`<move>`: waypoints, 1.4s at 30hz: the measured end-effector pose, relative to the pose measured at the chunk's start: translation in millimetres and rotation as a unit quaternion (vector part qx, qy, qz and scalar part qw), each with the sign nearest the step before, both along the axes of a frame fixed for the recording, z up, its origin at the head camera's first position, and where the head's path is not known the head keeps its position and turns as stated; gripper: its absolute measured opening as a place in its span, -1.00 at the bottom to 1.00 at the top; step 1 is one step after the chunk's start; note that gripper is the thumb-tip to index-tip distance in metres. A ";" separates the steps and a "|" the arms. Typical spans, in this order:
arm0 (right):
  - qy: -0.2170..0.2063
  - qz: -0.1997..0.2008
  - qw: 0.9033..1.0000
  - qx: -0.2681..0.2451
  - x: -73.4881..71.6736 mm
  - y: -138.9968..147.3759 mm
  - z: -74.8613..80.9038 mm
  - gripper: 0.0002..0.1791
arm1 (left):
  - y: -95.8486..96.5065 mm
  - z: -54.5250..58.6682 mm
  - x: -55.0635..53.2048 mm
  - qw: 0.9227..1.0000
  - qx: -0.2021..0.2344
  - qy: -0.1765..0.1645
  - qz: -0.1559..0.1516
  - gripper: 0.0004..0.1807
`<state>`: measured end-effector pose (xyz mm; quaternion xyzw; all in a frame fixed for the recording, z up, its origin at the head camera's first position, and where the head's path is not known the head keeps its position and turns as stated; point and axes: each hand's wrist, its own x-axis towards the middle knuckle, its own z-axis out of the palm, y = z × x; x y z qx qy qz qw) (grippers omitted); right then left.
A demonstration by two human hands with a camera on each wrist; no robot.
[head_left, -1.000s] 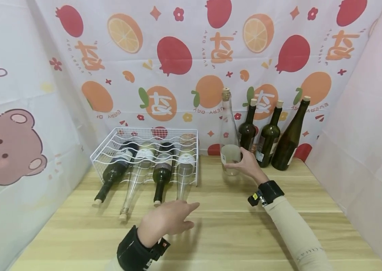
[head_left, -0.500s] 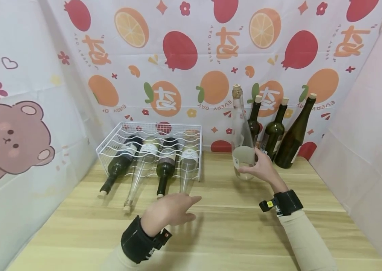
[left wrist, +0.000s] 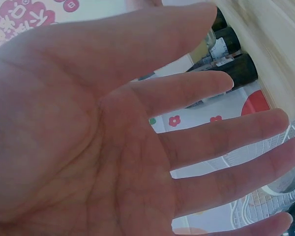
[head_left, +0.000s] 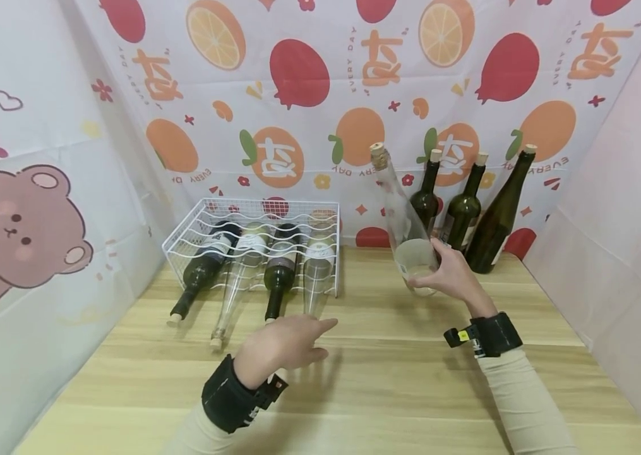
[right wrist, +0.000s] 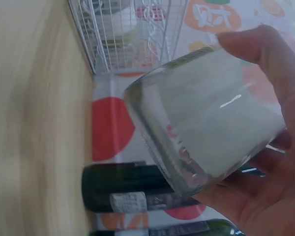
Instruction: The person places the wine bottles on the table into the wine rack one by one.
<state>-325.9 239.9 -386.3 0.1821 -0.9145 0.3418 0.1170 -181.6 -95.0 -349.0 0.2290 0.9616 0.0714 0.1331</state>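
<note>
My right hand [head_left: 451,272] grips a clear glass bottle [head_left: 402,218] low on its body, thumb on the near side. Topped with a cork [head_left: 377,149], the bottle leans to the left. Its base [right wrist: 160,137] shows apart from the tabletop in the right wrist view. My left hand [head_left: 283,347] hovers palm down over the table in front of the rack, holding nothing; its fingers [left wrist: 221,142] are spread and straight in the left wrist view. A white wire rack [head_left: 178,253] holds several corked bottles lying down, dark and clear, necks toward me.
Three dark green corked bottles stand at the back right: one partly behind the clear bottle [head_left: 425,196], a middle one [head_left: 464,205] and a right one [head_left: 496,221]. A fruit-print cloth [head_left: 348,76] hangs behind the wooden table [head_left: 388,392]; pale cloth walls flank both sides.
The clear bottle has gone from upright to tilted left, its neck swinging leftward while my right hand keeps its grip. My left hand has hardly moved; the head view has shifted slightly.
</note>
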 end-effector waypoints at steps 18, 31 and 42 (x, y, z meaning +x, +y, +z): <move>0.043 0.029 0.990 0.131 3.3 6.6 3.5 -0.07 | 0.3 -0.5 -0.6 1.000 -0.001 0.006 -0.022 -0.32; 0.022 0.049 0.980 0.193 7.3 4.6 6.5 -0.10 | -2.5 1.8 -0.7 0.997 0.027 0.038 -0.066 -0.37; 0.018 0.066 0.975 0.212 6.1 3.6 3.6 -0.10 | -1.4 -0.7 -6.0 0.996 0.038 0.022 -0.080 -0.37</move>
